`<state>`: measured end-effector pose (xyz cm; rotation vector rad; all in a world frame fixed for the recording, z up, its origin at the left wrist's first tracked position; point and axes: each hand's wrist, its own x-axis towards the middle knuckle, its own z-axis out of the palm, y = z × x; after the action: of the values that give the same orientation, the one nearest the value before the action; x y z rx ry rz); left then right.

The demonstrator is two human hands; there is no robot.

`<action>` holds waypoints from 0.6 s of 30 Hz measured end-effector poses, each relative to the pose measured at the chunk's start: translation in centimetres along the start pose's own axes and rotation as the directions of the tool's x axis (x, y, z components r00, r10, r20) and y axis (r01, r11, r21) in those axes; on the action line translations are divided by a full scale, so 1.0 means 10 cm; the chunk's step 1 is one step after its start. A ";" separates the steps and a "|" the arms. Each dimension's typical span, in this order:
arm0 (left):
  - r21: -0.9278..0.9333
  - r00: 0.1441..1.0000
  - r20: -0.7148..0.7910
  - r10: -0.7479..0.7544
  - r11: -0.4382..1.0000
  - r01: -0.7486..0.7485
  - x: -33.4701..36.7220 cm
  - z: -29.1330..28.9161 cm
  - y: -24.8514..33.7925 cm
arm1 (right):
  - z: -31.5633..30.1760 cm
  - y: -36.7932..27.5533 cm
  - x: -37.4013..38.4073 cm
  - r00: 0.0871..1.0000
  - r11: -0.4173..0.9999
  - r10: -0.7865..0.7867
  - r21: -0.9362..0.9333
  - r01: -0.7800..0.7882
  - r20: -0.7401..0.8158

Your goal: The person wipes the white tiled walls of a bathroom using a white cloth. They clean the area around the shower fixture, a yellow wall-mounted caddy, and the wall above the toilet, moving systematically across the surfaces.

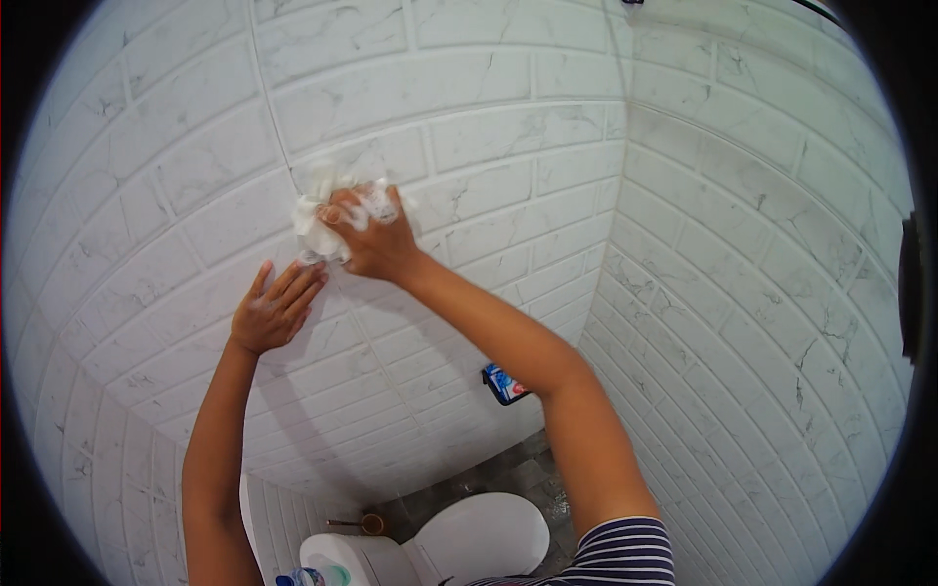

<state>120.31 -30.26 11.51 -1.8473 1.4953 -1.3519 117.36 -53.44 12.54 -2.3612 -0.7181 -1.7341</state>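
My right hand (383, 239) presses a crumpled white cloth (320, 220) against the white, brick-patterned wall tiles (479, 146). Soap suds (379, 202) cover its fingers and part of the cloth, hiding the fingertips. Just below and to the left, my left hand (277, 308) lies flat on the same wall with its fingers stretched out and nothing in it. Its fingertips come close to the cloth's lower edge; whether they touch it I cannot tell.
A white toilet (479, 532) stands below on a dark tiled floor (469, 479). A blue-capped bottle (301, 578) rests on its tank, beside a brown dipper-like item (371, 524). Behind my right arm is a blue pack (505, 386). Another tiled wall (743, 293) rises at right.
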 end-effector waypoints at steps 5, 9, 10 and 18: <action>-0.001 1.000 0.020 -0.010 1.000 0.010 -0.02 -0.13 -0.05 | -0.72 1.06 0.25 0.843 0.861 0.283 -0.265 -0.433 -0.457; 0.013 0.998 -0.069 -0.002 1.000 0.003 0.11 -0.06 0.02 | -1.77 2.44 -0.16 0.435 0.622 0.149 -0.258 -0.739 -0.888; -0.006 0.997 -0.073 -0.008 1.000 0.008 0.12 -0.07 0.02 | -1.91 2.60 -0.40 0.401 0.633 0.295 -0.137 -0.762 -0.868; 0.004 0.997 -0.080 -0.019 1.000 0.020 0.09 -0.04 0.04 | -0.91 1.47 -0.87 0.387 0.678 0.462 0.037 -0.734 -0.798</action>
<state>119.73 -31.09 11.80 -1.8294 1.5158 -1.4525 114.03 -72.37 10.04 -1.3653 0.5829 -2.2226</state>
